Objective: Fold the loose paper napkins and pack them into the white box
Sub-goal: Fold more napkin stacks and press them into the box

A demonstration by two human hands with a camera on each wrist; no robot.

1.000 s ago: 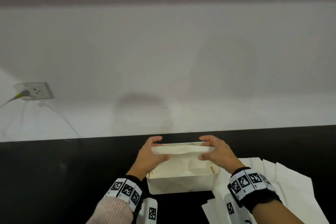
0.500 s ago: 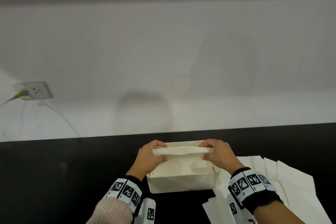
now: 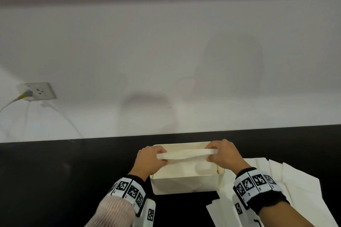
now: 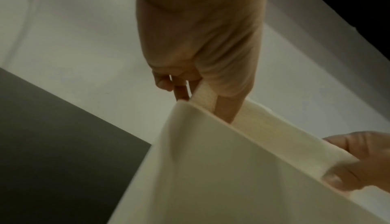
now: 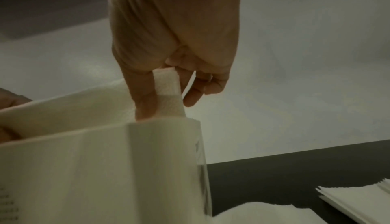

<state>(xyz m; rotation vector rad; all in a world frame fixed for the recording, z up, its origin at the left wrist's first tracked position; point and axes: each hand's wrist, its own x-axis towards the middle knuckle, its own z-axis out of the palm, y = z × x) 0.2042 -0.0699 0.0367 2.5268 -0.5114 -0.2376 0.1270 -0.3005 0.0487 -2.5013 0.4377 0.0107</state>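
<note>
An open white box (image 3: 184,184) stands on the black table (image 3: 55,180). Just above its opening a folded white napkin (image 3: 186,154) is stretched sideways between both hands. My left hand (image 3: 151,160) pinches its left end (image 4: 205,96), thumb on the near side. My right hand (image 3: 224,155) pinches its right end (image 5: 168,91) over the box's right wall (image 5: 164,169). The napkin's lower edge hangs inside the box. Pale paper lines the box floor; whether napkins lie there I cannot tell.
Several loose white napkins (image 3: 295,190) lie spread on the table right of the box, also seen as a stack (image 5: 363,201) in the right wrist view. A white wall (image 3: 166,70) rises behind the table, with a socket (image 3: 36,91) and cable at left.
Both hands have lowered the stretched napkin a little toward the box opening, and their fingers have curled tighter over its ends. The box has stayed in place.
</note>
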